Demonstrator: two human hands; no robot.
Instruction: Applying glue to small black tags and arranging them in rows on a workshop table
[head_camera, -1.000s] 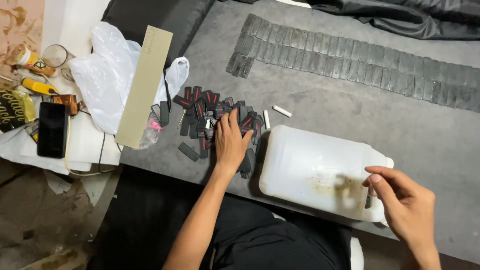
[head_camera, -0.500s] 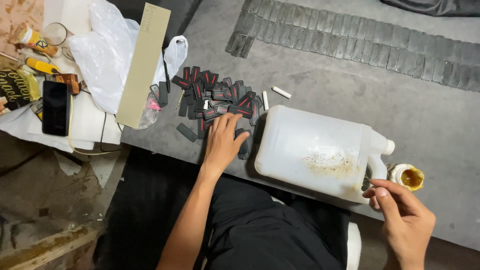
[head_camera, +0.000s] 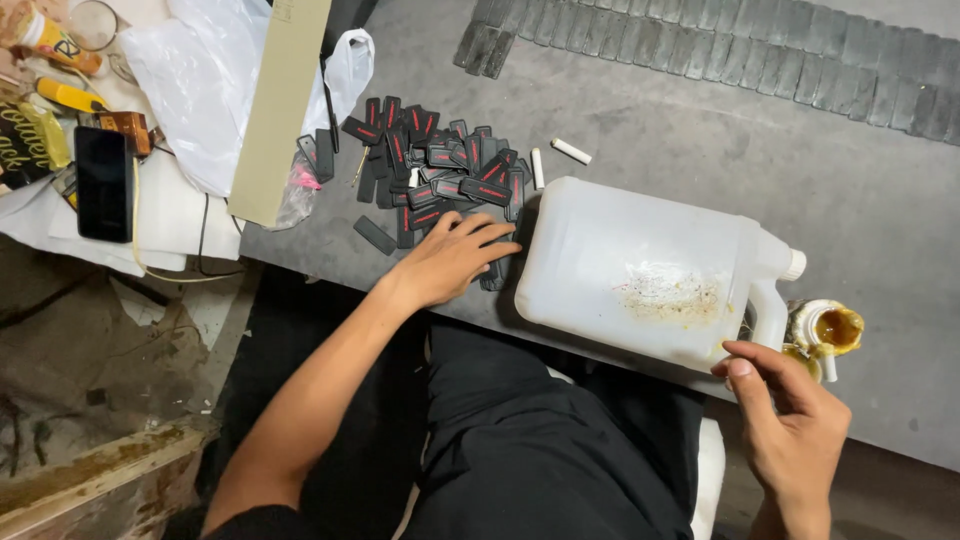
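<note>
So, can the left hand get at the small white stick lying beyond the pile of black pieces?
Probably yes. The left hand rests at the near edge of the black pieces, and the white stick lies in the open on the table; only the low pile lies between.

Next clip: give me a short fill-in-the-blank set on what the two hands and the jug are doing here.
1. The left hand rests on the pile of ___ and red pieces.
2. The white plastic jug lies on its ___.
3. The right hand is beside a small pot of ___ paste.

Missing words: black; side; yellow
</note>
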